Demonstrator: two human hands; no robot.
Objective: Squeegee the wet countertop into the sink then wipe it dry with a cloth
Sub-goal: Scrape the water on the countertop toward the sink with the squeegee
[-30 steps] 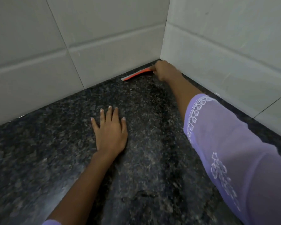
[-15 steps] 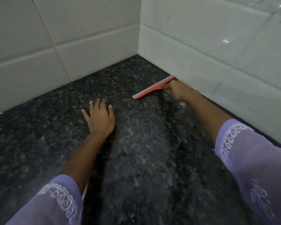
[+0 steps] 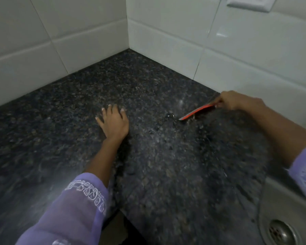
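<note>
My right hand [image 3: 237, 101] grips the handle of an orange squeegee [image 3: 197, 112] by the right wall. Its blade lies on the dark speckled granite countertop [image 3: 166, 165], with small water beads gathered at its left tip. My left hand [image 3: 113, 122] rests flat on the countertop, fingers spread, well left of the blade. The steel sink [image 3: 279, 206] shows at the bottom right, with its drain [image 3: 279, 232] in view. No cloth is visible.
White tiled walls [image 3: 78, 41] meet in a corner behind the counter. A white switch plate [image 3: 251, 2] sits on the right wall at the top edge. The counter's front edge cuts in near the bottom centre, beside my purple left sleeve [image 3: 74, 209].
My right hand has dragged the squeegee from the back corner along the right wall toward the sink. The view has shifted right, bringing the sink in. My left hand stays flat.
</note>
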